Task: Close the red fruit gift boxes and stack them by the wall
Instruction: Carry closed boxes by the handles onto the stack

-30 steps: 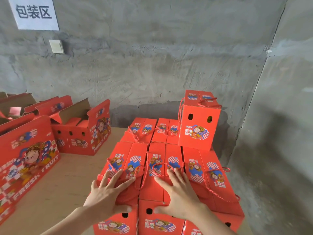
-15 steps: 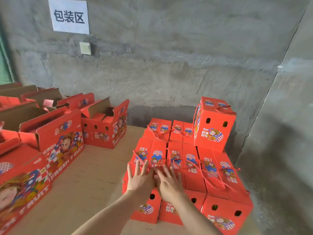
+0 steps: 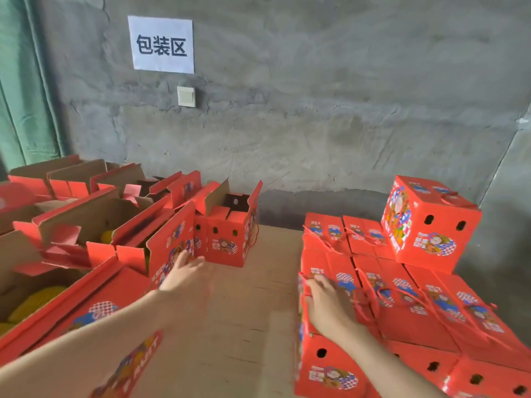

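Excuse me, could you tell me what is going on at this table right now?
A person is packing at a wooden table. The right hand rests on the closed red boxes stacked by the wall, at right. The left hand, open, reaches toward the open boxes on the left, which are not yet closed.

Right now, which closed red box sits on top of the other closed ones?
The lone box at the back right, near the wall. It stands on the layer of closed boxes; all the others sit level in that lower layer.
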Demonstrator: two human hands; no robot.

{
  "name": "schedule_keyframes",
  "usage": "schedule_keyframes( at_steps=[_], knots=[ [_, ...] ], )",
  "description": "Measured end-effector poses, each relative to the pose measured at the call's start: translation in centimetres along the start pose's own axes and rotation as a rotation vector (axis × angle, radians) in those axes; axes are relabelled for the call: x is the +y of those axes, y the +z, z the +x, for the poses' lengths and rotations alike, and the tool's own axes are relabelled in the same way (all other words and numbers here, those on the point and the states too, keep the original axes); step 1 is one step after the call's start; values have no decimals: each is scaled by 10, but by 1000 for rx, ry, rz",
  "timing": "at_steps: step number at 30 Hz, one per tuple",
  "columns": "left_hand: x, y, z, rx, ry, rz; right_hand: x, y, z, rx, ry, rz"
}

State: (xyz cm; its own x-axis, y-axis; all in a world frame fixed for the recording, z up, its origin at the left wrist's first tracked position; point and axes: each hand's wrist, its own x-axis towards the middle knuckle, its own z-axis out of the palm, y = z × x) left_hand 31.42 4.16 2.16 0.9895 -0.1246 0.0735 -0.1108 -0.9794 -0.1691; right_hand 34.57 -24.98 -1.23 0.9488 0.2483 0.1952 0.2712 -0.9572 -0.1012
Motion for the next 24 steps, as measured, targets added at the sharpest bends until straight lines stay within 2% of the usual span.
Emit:
schedule_keyframes(
  at_steps=[3,7,10,13,16,20,24],
  knots=[
    [-64,17,13,-124,-10,182,-83,23,34,-52,-104,176],
    [-110,38,42,-176,80,351,-154,60,91,-269,-43,373],
    [-130,43,69,-149,143,436,-177,79,138,-259,28,409],
    [-148,51,92,-117,221,429,-185,102,187,-174,58,337],
    [-167,63,107,-184,245,408,-186,131,233,-188,98,381],
    [-181,71,133,-107,302,271,-182,166,280,-238,155,436],
    [-194,93,149,-51,284,54,-184,191,314,-192,219,533]
  ],
)
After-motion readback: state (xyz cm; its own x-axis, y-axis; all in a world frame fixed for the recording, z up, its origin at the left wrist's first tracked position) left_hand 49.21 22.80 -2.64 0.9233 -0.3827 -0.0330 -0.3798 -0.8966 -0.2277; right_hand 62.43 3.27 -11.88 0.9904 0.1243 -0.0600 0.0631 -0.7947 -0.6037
